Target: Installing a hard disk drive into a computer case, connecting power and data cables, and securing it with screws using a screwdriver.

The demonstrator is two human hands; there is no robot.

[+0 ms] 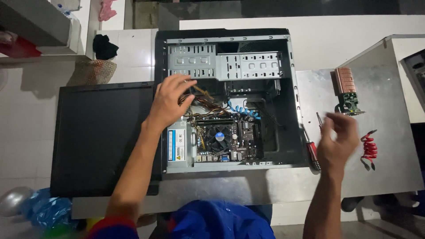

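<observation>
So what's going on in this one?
A person is working on an open computer case lying on its side, its dark side panel set off to the left. The left hand reaches in at the bundle of wires above the motherboard. The right hand, blurred, is over the metal sheet near a red-handled screwdriver, a red cable and a graphics card.

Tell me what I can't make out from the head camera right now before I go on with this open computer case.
- Left hand: its fingers cover the cable bundle, so any grip is hidden.
- Right hand: motion-blurred above the table; whether it holds anything is unclear.
- Red-handled screwdriver: partly behind the right hand.
- Power supply: label too small.
- Grey box, right: cut off by the frame edge.
</observation>
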